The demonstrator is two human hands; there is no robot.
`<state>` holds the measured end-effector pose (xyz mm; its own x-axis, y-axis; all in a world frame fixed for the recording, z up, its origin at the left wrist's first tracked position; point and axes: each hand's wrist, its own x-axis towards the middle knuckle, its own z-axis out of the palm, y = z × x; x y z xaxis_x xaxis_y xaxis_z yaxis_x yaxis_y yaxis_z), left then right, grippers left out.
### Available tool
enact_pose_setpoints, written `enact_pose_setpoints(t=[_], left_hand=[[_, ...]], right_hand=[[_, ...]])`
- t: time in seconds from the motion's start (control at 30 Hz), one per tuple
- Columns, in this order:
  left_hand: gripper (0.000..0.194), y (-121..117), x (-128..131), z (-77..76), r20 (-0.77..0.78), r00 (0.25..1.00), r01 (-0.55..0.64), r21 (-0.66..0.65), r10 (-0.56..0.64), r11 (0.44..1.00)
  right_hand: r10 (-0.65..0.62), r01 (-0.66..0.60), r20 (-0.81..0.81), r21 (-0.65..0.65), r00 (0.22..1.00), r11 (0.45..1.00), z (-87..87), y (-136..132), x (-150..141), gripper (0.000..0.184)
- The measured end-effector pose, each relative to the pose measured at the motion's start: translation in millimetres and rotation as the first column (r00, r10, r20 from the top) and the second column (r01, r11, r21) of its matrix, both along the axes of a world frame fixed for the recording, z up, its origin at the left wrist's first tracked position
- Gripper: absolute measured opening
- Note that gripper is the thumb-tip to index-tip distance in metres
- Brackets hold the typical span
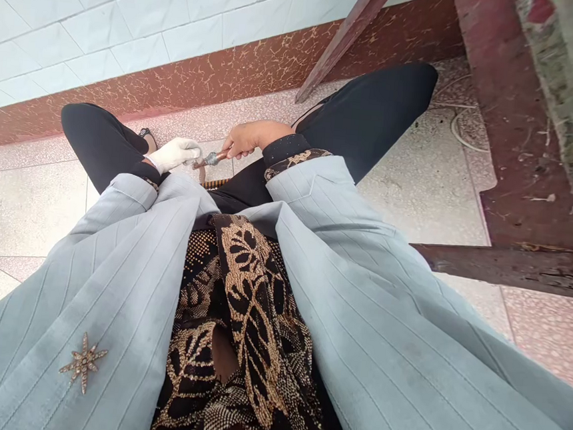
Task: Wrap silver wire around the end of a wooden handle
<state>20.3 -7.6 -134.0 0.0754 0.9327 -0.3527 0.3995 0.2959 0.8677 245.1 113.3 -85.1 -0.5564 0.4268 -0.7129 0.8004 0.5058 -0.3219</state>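
Observation:
Between my knees, my right hand is bare and wrapped round one end of a thin brown stick-like tool with a grey, lumpy band near its middle. The tool slants down to the left. My left hand wears a white glove, and its fingers are curled together at the tool's far end. Whatever sits between the gloved fingers is too small to make out. Just below that end hangs a short brownish strip, partly hidden by my clothes.
A brown wooden leg slants down to the floor ahead. On the right stands a worn dark-red wooden frame with a low crossbar. A pale cord lies on the floor beside it. The tiled wall rises in front.

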Motion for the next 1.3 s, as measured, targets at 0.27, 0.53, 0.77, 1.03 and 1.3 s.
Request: enact_pose_setpoints(t=[0.27,0.53,0.77,1.03,1.3], left_hand=[[0.028,5,-10,-9.7,0.152,0.975,-0.163,-0.028,0.165,0.986],[0.042,3,-12,-11.5,0.372,0.918,-0.16,0.029,0.138,0.987],[0.041,-3,-4,-4.7,0.283,0.959,0.034,-0.069,-0.013,0.997],[0.024,-4,3,15.0,0.042,0.999,-0.009,-0.127,0.015,0.992],[0.023,0,1,12.0,-0.008,0.998,-0.059,-0.073,0.059,0.996]], right_hand=[[0.02,-0.103,-0.257,-0.314,0.966,0.944,-9.7,25,17,0.081],[-0.3,0.149,-0.662,-0.276,0.687,0.949,7.7,17,24,0.068],[-0.3,0.327,-0.351,0.02,0.887,0.945,-3.5,5,-3,0.044],[-0.031,0.029,0.043,0.052,0.999,0.998,-7.5,9,-6,0.041],[-0.024,0.023,-0.015,-0.093,1.0,0.995,-0.4,7,6,0.042]])
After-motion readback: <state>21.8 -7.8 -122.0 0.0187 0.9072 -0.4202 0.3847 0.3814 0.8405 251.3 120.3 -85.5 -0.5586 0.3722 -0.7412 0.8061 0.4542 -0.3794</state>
